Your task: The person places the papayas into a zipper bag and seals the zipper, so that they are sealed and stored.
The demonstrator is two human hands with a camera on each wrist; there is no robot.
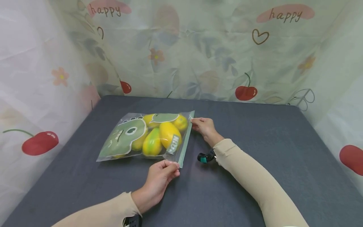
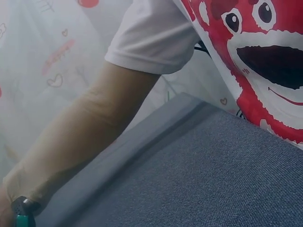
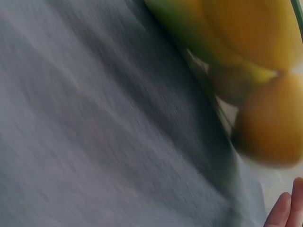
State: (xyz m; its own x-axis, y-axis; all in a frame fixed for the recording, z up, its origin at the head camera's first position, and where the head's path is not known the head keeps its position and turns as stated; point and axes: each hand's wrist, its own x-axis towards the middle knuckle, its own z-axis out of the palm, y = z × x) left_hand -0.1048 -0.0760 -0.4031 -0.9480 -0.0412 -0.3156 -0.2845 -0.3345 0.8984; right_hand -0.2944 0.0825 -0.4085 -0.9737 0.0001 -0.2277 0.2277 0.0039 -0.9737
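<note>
A clear zip bag (image 1: 122, 138) with a green dinosaur print holds several yellow and green-yellow mangoes (image 1: 170, 134). Its green zip strip (image 1: 186, 143) faces right. My left hand (image 1: 158, 181) pinches the near corner of the bag at that strip, thumb on top. At the strip's far end, my right hand (image 1: 207, 129) pinches the edge between thumb and fingers. The right wrist view shows blurred mangoes (image 3: 272, 123) through the plastic, with fingertips (image 3: 280, 210) at the lower right. Neither hand appears at work in the left wrist view.
A dark grey cloth (image 1: 241, 195) covers the table. Patterned curtains (image 1: 193, 56) stand behind it and at both sides. A black wristband with a teal part (image 1: 203, 158) hangs at the right wrist. The left wrist view shows a red printed apron (image 2: 225, 61).
</note>
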